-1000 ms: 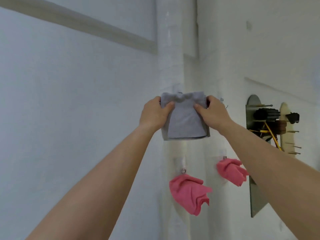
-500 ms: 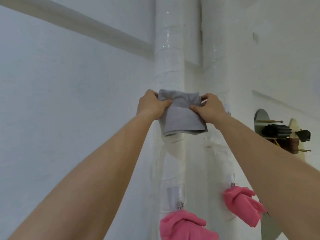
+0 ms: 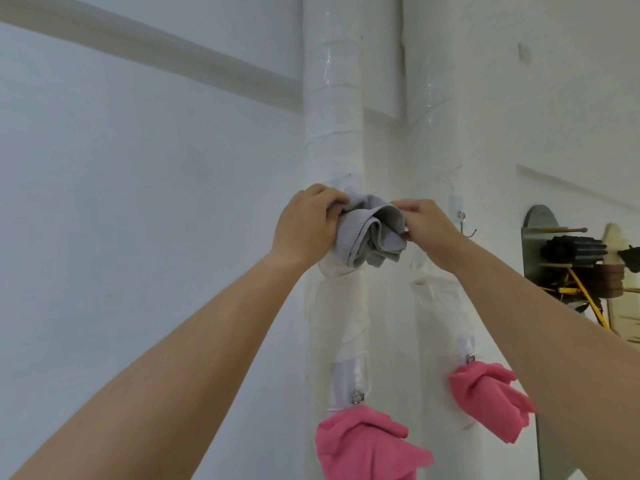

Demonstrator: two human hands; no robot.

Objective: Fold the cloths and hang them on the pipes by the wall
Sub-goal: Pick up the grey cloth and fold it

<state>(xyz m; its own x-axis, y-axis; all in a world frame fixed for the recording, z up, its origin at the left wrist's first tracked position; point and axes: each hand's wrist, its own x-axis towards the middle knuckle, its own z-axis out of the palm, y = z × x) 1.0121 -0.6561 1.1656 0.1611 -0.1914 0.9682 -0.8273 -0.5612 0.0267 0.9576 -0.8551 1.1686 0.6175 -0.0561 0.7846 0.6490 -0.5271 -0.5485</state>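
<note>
A grey cloth (image 3: 369, 233), bunched and folded, is pressed against the left white pipe (image 3: 334, 116) at about chest height. My left hand (image 3: 306, 226) grips its left side and my right hand (image 3: 427, 225) pinches its right edge. The hook behind the cloth is hidden. A second white pipe (image 3: 433, 98) stands to the right, with a bare metal hook (image 3: 464, 223) just right of my right hand. Lower down, one pink cloth (image 3: 367, 445) hangs from a hook on the left pipe and another pink cloth (image 3: 488, 396) from the right pipe.
White walls meet in the corner behind the pipes. On the right wall is a metal plate (image 3: 538, 237) with pegs holding dark tools and yellow wires (image 3: 581, 292). A grey ledge (image 3: 149, 53) runs along the left wall above.
The grey cloth went from a flat folded rectangle to a bunched bundle against the left pipe. Both hands closed in on it, and the view tilted upward.
</note>
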